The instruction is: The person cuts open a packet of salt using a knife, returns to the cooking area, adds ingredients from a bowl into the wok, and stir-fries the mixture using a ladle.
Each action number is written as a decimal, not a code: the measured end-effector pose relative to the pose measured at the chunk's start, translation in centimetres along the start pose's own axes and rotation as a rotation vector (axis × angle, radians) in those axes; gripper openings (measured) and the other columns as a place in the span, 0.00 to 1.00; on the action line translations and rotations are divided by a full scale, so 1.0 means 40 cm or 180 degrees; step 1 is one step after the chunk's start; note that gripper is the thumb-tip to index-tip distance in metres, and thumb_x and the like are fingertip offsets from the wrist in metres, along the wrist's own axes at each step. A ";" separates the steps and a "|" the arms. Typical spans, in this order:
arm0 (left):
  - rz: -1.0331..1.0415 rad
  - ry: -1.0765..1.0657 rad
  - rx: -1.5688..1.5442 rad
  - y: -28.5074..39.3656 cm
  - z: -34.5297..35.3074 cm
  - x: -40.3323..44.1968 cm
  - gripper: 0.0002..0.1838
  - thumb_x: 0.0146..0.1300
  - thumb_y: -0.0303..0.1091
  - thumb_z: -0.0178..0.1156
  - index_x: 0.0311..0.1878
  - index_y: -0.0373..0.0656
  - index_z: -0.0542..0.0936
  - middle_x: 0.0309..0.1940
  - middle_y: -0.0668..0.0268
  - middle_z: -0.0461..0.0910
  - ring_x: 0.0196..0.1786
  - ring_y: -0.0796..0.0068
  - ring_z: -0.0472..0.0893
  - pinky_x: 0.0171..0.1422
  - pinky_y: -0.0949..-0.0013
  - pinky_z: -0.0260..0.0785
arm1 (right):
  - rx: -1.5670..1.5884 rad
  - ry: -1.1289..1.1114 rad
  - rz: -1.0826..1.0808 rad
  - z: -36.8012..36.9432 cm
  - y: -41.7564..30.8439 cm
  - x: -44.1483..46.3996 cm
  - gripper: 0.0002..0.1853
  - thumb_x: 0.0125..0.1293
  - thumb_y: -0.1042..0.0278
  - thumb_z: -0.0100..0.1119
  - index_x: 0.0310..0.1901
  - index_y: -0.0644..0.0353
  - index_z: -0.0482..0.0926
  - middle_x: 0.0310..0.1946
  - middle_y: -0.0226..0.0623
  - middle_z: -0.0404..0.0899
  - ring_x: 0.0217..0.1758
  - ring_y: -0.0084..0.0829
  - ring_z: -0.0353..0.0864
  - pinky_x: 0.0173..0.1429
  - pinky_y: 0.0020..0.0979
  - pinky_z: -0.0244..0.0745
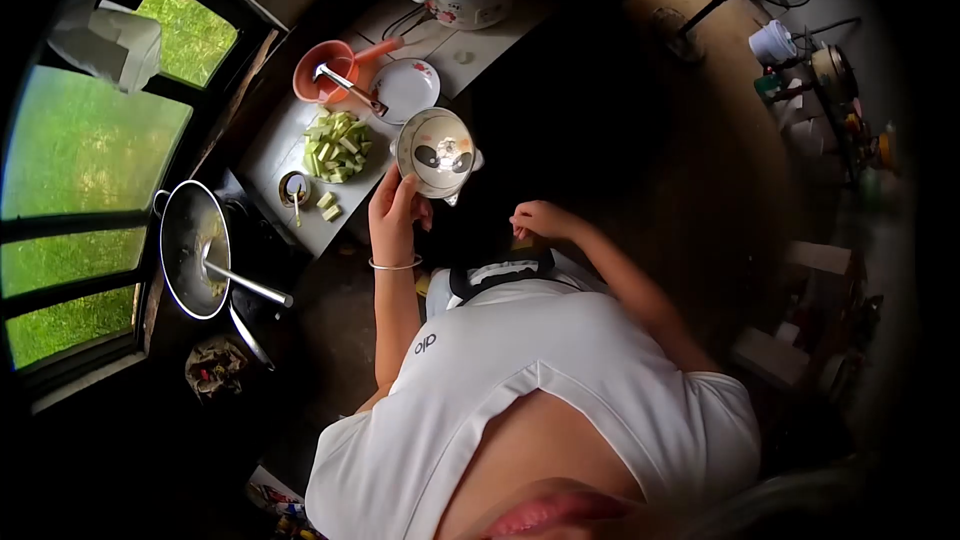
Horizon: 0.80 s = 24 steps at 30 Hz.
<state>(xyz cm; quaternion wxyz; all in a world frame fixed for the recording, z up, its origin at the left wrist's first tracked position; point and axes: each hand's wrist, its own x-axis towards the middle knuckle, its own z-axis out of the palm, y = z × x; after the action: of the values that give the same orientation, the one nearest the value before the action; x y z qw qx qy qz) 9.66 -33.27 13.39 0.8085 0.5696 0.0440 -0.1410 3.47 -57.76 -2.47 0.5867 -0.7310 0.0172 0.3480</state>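
My left hand, with a bangle at its wrist, grips a small bowl by its near side. The bowl has a cartoon face inside and small projections on its rim. It is held out past the counter's edge, near a white plate. My right hand hangs in front of my waist with its fingers curled in and nothing visible in them. Left of the bowl lies a pile of chopped pale-green vegetable. A small dish with a spoon in it sits beside a few loose pieces.
A wok holding a metal-handled utensil stands at the left by the window. An orange pan has a brown-handled utensil across it. Behind stands a rice cooker. A crowded rack is at the far right.
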 end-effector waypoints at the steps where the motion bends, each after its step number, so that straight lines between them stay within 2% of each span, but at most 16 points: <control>1: -0.0203 -0.0345 0.0025 -0.058 0.119 0.066 0.19 0.67 0.32 0.50 0.57 0.33 0.71 0.18 0.71 0.70 0.17 0.83 0.69 0.19 0.80 0.61 | 0.0159 0.0178 0.0122 -0.091 0.081 -0.052 0.13 0.68 0.64 0.49 0.32 0.65 0.75 0.29 0.37 0.80 0.31 0.24 0.81 0.38 0.25 0.76; 3: -0.0437 -0.0715 -0.0104 -0.115 0.232 0.165 0.17 0.66 0.32 0.49 0.55 0.35 0.73 0.17 0.70 0.70 0.17 0.81 0.70 0.19 0.78 0.61 | 0.0442 0.0552 0.0257 -0.163 0.171 -0.085 0.13 0.69 0.64 0.48 0.32 0.66 0.74 0.29 0.38 0.80 0.31 0.25 0.81 0.38 0.25 0.76; 5: -0.0578 -0.0826 0.0241 -0.159 0.335 0.267 0.16 0.65 0.32 0.50 0.54 0.36 0.73 0.17 0.70 0.70 0.16 0.80 0.70 0.20 0.77 0.62 | 0.0799 0.1008 0.0323 -0.203 0.193 -0.129 0.13 0.69 0.64 0.48 0.34 0.66 0.74 0.29 0.36 0.79 0.31 0.25 0.81 0.37 0.25 0.76; 8: 0.0124 -0.1114 0.0901 -0.248 0.516 0.493 0.14 0.67 0.31 0.48 0.50 0.34 0.75 0.17 0.67 0.72 0.15 0.79 0.71 0.19 0.76 0.63 | 0.1156 0.1183 0.0374 -0.304 0.239 -0.167 0.13 0.70 0.64 0.48 0.36 0.66 0.74 0.30 0.36 0.79 0.32 0.24 0.81 0.37 0.25 0.76; 12: 0.0894 -0.0773 0.2225 -0.261 0.714 0.827 0.09 0.64 0.31 0.48 0.38 0.35 0.75 0.16 0.61 0.76 0.15 0.76 0.75 0.20 0.72 0.68 | 0.1134 0.1350 0.0276 -0.411 0.277 -0.158 0.12 0.69 0.63 0.48 0.39 0.65 0.75 0.31 0.36 0.80 0.33 0.25 0.81 0.38 0.26 0.76; 13: 0.1184 -0.0609 0.2924 -0.240 0.774 0.891 0.11 0.64 0.34 0.49 0.40 0.35 0.75 0.23 0.56 0.80 0.23 0.67 0.80 0.26 0.66 0.73 | 0.1167 0.1553 0.0326 -0.441 0.290 -0.156 0.13 0.68 0.62 0.50 0.40 0.65 0.75 0.31 0.36 0.80 0.33 0.26 0.81 0.38 0.27 0.75; 14: 0.1663 -0.0345 0.4038 -0.313 0.787 1.053 0.16 0.65 0.39 0.49 0.45 0.36 0.75 0.33 0.51 0.81 0.34 0.57 0.82 0.36 0.58 0.75 | 0.1190 0.1610 0.0325 -0.463 0.301 -0.171 0.13 0.68 0.62 0.50 0.40 0.65 0.75 0.31 0.36 0.80 0.33 0.26 0.81 0.38 0.27 0.75; 15: 0.1297 -0.0329 0.4431 -0.308 0.831 1.122 0.19 0.66 0.42 0.46 0.49 0.36 0.74 0.42 0.47 0.80 0.43 0.50 0.80 0.43 0.51 0.74 | 0.0896 0.1733 0.0348 -0.497 0.308 -0.192 0.14 0.67 0.61 0.50 0.41 0.65 0.75 0.31 0.37 0.80 0.33 0.26 0.81 0.38 0.27 0.75; 16: 0.0966 -0.0187 0.4643 -0.314 0.865 1.193 0.20 0.67 0.41 0.44 0.52 0.36 0.73 0.42 0.47 0.80 0.42 0.50 0.81 0.43 0.52 0.75 | 0.0600 0.1849 0.0374 -0.536 0.306 -0.205 0.14 0.67 0.61 0.50 0.42 0.65 0.76 0.31 0.37 0.81 0.33 0.27 0.81 0.38 0.28 0.75; 17: 0.0690 -0.0259 0.4890 -0.299 0.893 1.227 0.19 0.68 0.40 0.45 0.50 0.36 0.75 0.43 0.47 0.80 0.42 0.51 0.81 0.43 0.54 0.76 | 0.0596 0.1909 0.0454 -0.573 0.306 -0.220 0.14 0.66 0.61 0.51 0.42 0.66 0.76 0.30 0.38 0.81 0.33 0.27 0.80 0.38 0.28 0.75; 18: 0.1081 -0.0827 0.5816 -0.401 0.848 1.413 0.17 0.67 0.40 0.47 0.47 0.37 0.79 0.43 0.49 0.80 0.43 0.53 0.81 0.44 0.55 0.76 | 0.0578 0.1944 0.0461 -0.607 0.297 -0.235 0.14 0.66 0.61 0.51 0.42 0.66 0.76 0.30 0.38 0.81 0.33 0.27 0.80 0.38 0.28 0.75; 19: 0.0786 -0.0872 0.6125 -0.401 0.871 1.437 0.16 0.66 0.40 0.50 0.44 0.38 0.81 0.44 0.51 0.80 0.43 0.54 0.81 0.46 0.56 0.76 | 0.0924 0.2116 0.0497 -0.635 0.293 -0.253 0.14 0.66 0.62 0.51 0.42 0.66 0.76 0.30 0.38 0.81 0.32 0.27 0.80 0.38 0.28 0.75; 20: 0.0796 -0.0892 0.6109 -0.391 0.897 1.434 0.16 0.66 0.40 0.50 0.44 0.38 0.81 0.44 0.51 0.80 0.43 0.54 0.81 0.46 0.56 0.76 | 0.1286 0.2270 0.0535 -0.664 0.295 -0.266 0.13 0.66 0.63 0.51 0.41 0.66 0.75 0.30 0.39 0.81 0.32 0.26 0.80 0.38 0.28 0.75; 21: 0.0442 -0.0763 0.5837 -0.372 0.913 1.413 0.15 0.65 0.37 0.52 0.46 0.37 0.81 0.44 0.52 0.80 0.45 0.56 0.81 0.46 0.58 0.76 | 0.1460 0.2290 0.0384 -0.692 0.323 -0.269 0.12 0.66 0.64 0.51 0.40 0.66 0.75 0.29 0.39 0.80 0.31 0.26 0.81 0.38 0.28 0.75; 23: 0.0055 -0.0637 0.5562 -0.402 0.925 1.443 0.14 0.64 0.34 0.54 0.48 0.35 0.80 0.44 0.52 0.80 0.46 0.57 0.80 0.46 0.61 0.76 | 0.1328 0.2342 0.0380 -0.751 0.346 -0.294 0.11 0.66 0.64 0.50 0.40 0.65 0.75 0.29 0.38 0.80 0.32 0.26 0.81 0.38 0.28 0.75; 24: -0.0092 -0.0900 0.5816 -0.443 0.894 1.497 0.16 0.63 0.41 0.55 0.43 0.37 0.82 0.44 0.52 0.81 0.45 0.58 0.81 0.47 0.60 0.75 | 0.1194 0.2379 0.0341 -0.777 0.354 -0.296 0.11 0.67 0.65 0.49 0.41 0.65 0.74 0.30 0.38 0.80 0.32 0.27 0.81 0.38 0.28 0.76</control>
<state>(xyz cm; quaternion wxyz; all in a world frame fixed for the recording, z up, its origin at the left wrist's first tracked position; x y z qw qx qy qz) 58.78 -82.82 -4.17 0.0411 0.9631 -0.1763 -0.1992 3.55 -93.73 -6.03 0.6440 -0.6856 0.3298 0.0798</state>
